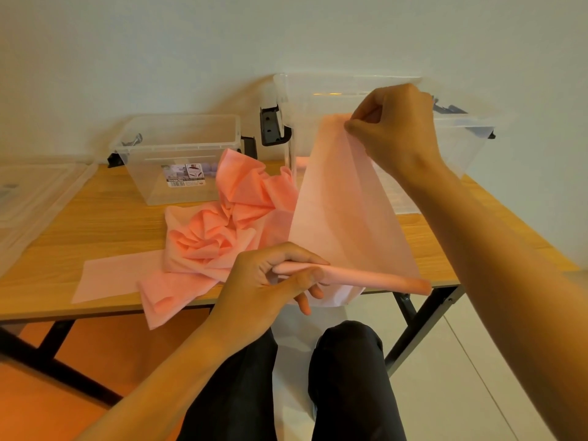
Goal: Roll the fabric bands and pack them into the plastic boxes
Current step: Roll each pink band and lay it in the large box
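Head view: the left hand [273,281], at six o'clock, curls thumb and fingers round the rolled lower end of a pink fabric band [343,218], while the right hand [394,128], at one o'clock, pinches the band's top edge between thumb and fingertips, stretching it above the near edge of the table [95,218]. Rolling looks barely started, with only a thin roll [375,280] formed; the heap of loose bands [229,224] lies mid-table, with the small plastic box [152,160] at eleven o'clock and the large box [311,122] at one o'clock. The next move probably calls for the left hand to turn the roll upward evenly while the right gives slack and keeps the edges aligned.
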### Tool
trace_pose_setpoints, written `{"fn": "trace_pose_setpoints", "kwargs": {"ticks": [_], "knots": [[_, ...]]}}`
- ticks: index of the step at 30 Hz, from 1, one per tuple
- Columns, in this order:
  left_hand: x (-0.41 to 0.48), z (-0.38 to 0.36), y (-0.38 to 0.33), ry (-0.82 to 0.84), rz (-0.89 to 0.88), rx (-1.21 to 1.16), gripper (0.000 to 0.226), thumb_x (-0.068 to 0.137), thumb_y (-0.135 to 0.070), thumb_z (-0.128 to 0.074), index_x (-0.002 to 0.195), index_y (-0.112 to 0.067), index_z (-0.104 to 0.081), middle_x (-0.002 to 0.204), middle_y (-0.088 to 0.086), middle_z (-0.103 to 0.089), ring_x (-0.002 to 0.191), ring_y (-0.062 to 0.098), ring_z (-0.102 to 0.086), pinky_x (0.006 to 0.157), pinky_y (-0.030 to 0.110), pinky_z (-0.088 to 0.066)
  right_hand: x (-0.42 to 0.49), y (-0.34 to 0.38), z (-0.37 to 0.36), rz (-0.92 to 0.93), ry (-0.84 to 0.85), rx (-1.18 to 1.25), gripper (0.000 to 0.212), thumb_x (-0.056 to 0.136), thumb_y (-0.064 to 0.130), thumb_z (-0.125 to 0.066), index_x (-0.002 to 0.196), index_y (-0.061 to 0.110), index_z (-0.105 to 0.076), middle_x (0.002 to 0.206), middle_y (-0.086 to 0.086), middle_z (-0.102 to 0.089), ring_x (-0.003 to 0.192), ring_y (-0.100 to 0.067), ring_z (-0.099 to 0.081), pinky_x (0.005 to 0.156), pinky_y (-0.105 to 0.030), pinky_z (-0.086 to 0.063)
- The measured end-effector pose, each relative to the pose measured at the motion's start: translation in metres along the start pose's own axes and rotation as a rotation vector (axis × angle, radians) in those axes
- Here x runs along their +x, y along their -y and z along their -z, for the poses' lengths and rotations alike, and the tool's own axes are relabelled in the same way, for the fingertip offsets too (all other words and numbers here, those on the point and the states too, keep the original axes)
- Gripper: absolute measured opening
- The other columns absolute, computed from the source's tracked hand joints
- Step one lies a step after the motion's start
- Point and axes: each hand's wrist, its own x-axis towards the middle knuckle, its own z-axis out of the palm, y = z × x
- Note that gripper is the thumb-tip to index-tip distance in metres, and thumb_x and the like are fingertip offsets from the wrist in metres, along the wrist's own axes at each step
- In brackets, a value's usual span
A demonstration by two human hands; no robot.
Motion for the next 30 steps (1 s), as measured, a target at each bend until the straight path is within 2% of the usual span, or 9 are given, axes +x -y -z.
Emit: {"fn": "trace_pose_setpoints", "kwargs": {"ticks": [3,7,9,11,13,15,18,23,30], "knots": [[0.001,0.000,0.000,-0.016,-0.006,-0.010,0.014,0.086,-0.015,-0.066,0.097,-0.011,-0.074,0.079,0.001,-0.074,0.063,0.016,-0.070,0.059,0.028,-0.057,0.009,-0.005,0.011,-0.098,-0.084,0.024,0.018,0.081,0.021,-0.060,0.086,0.010,-0.074,0.074,0.007,-0.064,0.080,-0.015,-0.064,0.075,-0.037,-0.058],[0.004,-0.003,-0.004,-0.046,-0.033,-0.042,0.014,0.087,-0.012,-0.066,0.097,-0.007,-0.075,0.078,0.002,-0.074,0.062,0.017,-0.069,0.056,0.029,-0.056,0.019,-0.017,0.034,-0.212,-0.196,0.021,0.018,0.074,0.019,-0.046,0.061,0.007,-0.047,0.056,-0.001,-0.033,0.056,-0.019,-0.034,0.057,-0.033,-0.033],[0.006,-0.005,-0.004,-0.074,-0.058,-0.061,0.014,0.086,-0.010,-0.067,0.097,-0.005,-0.075,0.079,0.006,-0.073,0.064,0.018,-0.068,0.054,0.030,-0.055,0.018,-0.024,0.040,-0.281,-0.224,-0.001,0.023,0.073,0.021,-0.046,0.056,0.007,-0.038,0.054,-0.006,-0.031,0.051,-0.022,-0.032,0.053,-0.037,-0.040],[0.009,-0.006,-0.003,-0.091,-0.076,-0.063,0.014,0.086,-0.011,-0.068,0.096,-0.006,-0.076,0.078,0.009,-0.073,0.065,0.021,-0.068,0.053,0.029,-0.055,0.013,-0.034,0.041,-0.375,-0.235,0.042,0.025,0.073,0.025,-0.048,0.057,0.009,-0.040,0.054,-0.007,-0.038,0.052,-0.026,-0.045,0.063,-0.051,-0.060],[0.009,-0.008,-0.001,-0.081,-0.082,-0.054,0.014,0.087,-0.013,-0.068,0.097,-0.009,-0.078,0.078,0.009,-0.073,0.065,0.025,-0.068,0.054,0.029,-0.054,0.008,-0.045,0.038,-0.433,-0.229,0.071,0.019,0.074,0.030,-0.051,0.063,0.015,-0.045,0.060,-0.001,-0.045,0.061,-0.024,-0.054,0.071,-0.059,-0.060],[0.008,-0.010,0.001,-0.057,-0.076,-0.046,0.014,0.088,-0.014,-0.068,0.098,-0.009,-0.078,0.080,0.008,-0.073,0.067,0.027,-0.069,0.056,0.030,-0.055,0.001,-0.043,0.036,-0.454,-0.200,0.062,0.017,0.079,0.032,-0.055,0.086,0.017,-0.057,0.079,0.003,-0.059,0.077,-0.025,-0.067,0.077,-0.054,-0.061],[0.005,-0.014,0.002,-0.028,-0.059,-0.038,0.014,0.087,-0.013,-0.067,0.098,-0.009,-0.076,0.082,0.005,-0.074,0.067,0.022,-0.070,0.057,0.028,-0.056,-0.001,-0.038,0.033,-0.366,-0.191,-0.074,0.024,0.089,0.034,-0.058,0.109,0.020,-0.059,0.097,0.002,-0.061,0.091,-0.022,-0.064,0.084,-0.046,-0.057],[0.001,-0.016,-0.001,-0.005,-0.037,-0.023,0.014,0.086,-0.013,-0.067,0.097,-0.010,-0.075,0.077,-0.003,-0.074,0.062,0.012,-0.069,0.058,0.023,-0.056,0.011,-0.024,0.028,-0.130,-0.158,-0.267,0.026,0.091,0.038,-0.059,0.106,0.019,-0.067,0.117,-0.008,-0.059,0.115,-0.029,-0.054,0.084,-0.045,-0.050],[0.000,-0.014,0.002,0.011,-0.008,0.015,0.015,0.088,-0.015,-0.066,0.100,-0.013,-0.075,0.082,-0.007,-0.075,0.066,0.016,-0.071,0.061,0.027,-0.058,0.035,-0.015,0.032,-0.109,0.024,-0.396,0.014,0.090,0.020,-0.070,0.099,0.013,-0.078,0.101,-0.013,-0.073,0.095,-0.037,-0.068,0.085,-0.049,-0.058]]}}
